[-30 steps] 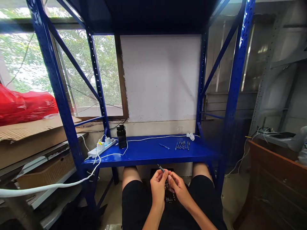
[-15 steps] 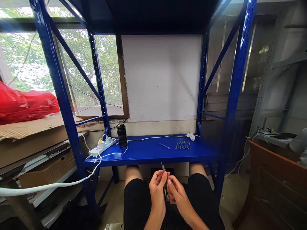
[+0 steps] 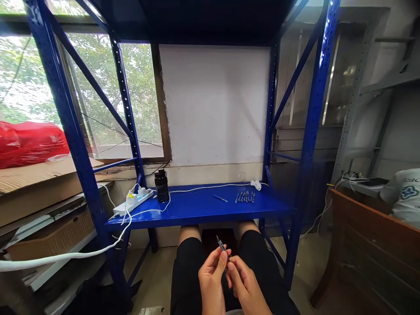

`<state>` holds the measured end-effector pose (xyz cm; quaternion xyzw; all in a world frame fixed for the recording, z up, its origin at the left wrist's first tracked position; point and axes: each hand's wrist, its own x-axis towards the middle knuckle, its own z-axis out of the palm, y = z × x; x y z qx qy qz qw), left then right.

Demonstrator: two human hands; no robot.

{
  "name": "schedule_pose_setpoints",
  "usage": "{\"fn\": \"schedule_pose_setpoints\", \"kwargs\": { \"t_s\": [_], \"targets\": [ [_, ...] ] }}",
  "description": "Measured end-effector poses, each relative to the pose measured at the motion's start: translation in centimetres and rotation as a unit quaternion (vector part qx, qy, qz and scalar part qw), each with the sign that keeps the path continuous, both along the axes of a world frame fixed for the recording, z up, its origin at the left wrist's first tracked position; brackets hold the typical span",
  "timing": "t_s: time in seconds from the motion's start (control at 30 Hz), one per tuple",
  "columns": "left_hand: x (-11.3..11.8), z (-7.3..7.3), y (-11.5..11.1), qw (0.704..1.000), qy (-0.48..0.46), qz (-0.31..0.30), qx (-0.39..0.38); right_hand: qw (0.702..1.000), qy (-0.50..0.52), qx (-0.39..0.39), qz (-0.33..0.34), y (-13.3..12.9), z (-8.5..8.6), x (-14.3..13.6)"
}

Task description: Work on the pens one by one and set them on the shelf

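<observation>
A slim grey pen (image 3: 221,244) with a narrow dark tip points up and away over my lap. My left hand (image 3: 212,273) pinches its body between thumb and fingers. Close beside it, my right hand (image 3: 243,280) has its fingers closed at the pen's lower end, which is mostly hidden by the fingers. On the blue shelf beyond lies a single blue pen (image 3: 220,198). To its right several pens (image 3: 245,197) lie side by side in a row.
A black bottle (image 3: 161,186) stands at the left of the blue shelf (image 3: 193,210), near a white power strip (image 3: 134,202) with cables. Crumpled white tissue (image 3: 256,185) lies at the back right. Blue uprights frame both sides; a brown wooden chair (image 3: 357,245) is at right.
The view has shifted, and both hands with the pen now sit lower and farther from the shelf edge. My knees have come closer together. More of the pen's grey body shows.
</observation>
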<state>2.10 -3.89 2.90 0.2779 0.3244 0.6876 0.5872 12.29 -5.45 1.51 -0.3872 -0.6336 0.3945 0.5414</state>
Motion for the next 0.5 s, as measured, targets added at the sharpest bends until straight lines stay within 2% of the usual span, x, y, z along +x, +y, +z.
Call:
{"fn": "schedule_pose_setpoints", "kwargs": {
  "t_s": [0.2, 0.5],
  "targets": [
    [-0.38, -0.14, 0.03, 0.999, 0.013, 0.03, -0.003, 0.997, -0.049, 0.04, -0.034, 0.04, 0.14, 0.25],
    [-0.46, -0.49, 0.16, 0.999, 0.014, 0.046, 0.009, 0.99, -0.106, 0.083, -0.042, 0.32, -0.01, 0.62]
  ]
}}
